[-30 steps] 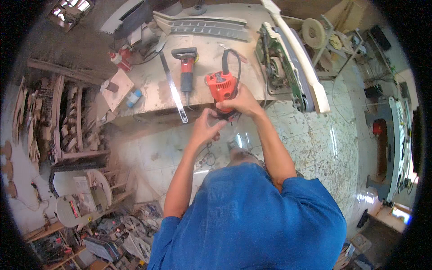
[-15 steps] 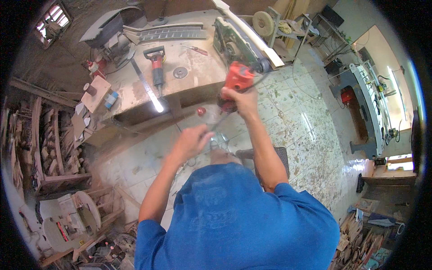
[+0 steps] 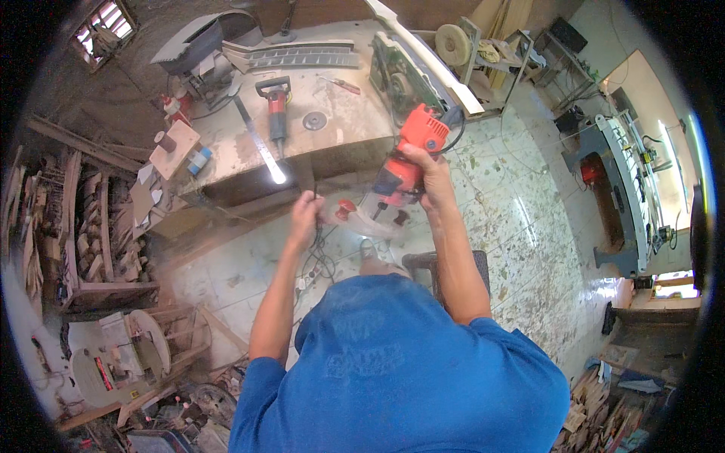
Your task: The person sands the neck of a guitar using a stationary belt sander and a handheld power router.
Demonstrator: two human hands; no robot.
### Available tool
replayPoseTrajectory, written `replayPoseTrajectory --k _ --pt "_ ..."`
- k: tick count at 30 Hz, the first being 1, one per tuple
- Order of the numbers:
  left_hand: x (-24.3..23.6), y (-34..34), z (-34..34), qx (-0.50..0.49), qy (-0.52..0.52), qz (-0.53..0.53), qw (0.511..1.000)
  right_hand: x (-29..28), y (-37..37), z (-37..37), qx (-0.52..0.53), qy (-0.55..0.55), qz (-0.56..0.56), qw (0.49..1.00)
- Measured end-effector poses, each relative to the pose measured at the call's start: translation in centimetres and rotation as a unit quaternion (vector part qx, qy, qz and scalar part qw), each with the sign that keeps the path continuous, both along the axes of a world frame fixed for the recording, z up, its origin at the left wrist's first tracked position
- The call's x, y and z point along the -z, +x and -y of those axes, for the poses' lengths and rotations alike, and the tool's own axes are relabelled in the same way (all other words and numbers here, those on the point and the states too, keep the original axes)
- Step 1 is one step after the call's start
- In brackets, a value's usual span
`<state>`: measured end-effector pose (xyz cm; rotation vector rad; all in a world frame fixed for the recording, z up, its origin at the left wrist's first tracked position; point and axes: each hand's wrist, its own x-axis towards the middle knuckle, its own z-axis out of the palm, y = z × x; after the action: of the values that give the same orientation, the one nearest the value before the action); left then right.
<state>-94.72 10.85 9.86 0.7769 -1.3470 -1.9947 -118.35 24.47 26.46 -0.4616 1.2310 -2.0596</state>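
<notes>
My right hand (image 3: pixel 432 177) is wrapped around the red body of a handheld router (image 3: pixel 421 136), held tilted in front of the bench. Its black cord curves from the top end. A pale see-through base plate with red knobs (image 3: pixel 346 209) spreads from its lower end, and a thin bit points down above it. To the left of the base plate, my left hand (image 3: pixel 306 219) is closed, fingertips together. A dark thin thing shows by its fingers, but what it holds I cannot make out. Looped cable (image 3: pixel 321 260) hangs or lies below that hand.
On the workbench (image 3: pixel 332 143) lie a red-and-grey power tool (image 3: pixel 277 113), a metal ruler (image 3: pixel 259 143), a round disc (image 3: pixel 314 121) and a red-handled tool (image 3: pixel 347 86). A green belt machine (image 3: pixel 396 83) stands at its right end. Behind my right arm is a dark stool (image 3: pixel 476 268).
The router has swung lower and toward me, so its base plate now shows. My left hand has moved left and slightly up, away from the tool's lower end. The whole view has shifted slightly.
</notes>
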Motion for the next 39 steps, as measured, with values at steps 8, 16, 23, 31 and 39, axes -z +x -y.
replayPoseTrajectory --k 8,16,23,31,39 --pt "-15.9 1.6 -10.2 0.367 -0.085 0.173 0.91 1.6 -0.9 1.9 0.122 -0.022 -0.041 0.991" --pt "8.6 -3.9 -5.9 0.212 -0.299 0.296 0.882 0.7 -0.5 3.3 -0.008 -0.073 0.201 0.977" --pt "-7.2 3.5 0.5 0.007 -0.031 -0.002 0.999 0.3 -1.6 0.4 -0.008 -0.003 0.06 0.998" --pt "-11.9 1.7 -11.1 0.374 -0.281 0.061 0.882 5.4 -4.6 1.1 0.026 -0.091 0.154 0.984" --pt "-20.5 0.2 -8.6 0.116 -0.268 0.171 0.941 4.2 -2.2 -0.2 0.049 -0.074 0.11 0.99"
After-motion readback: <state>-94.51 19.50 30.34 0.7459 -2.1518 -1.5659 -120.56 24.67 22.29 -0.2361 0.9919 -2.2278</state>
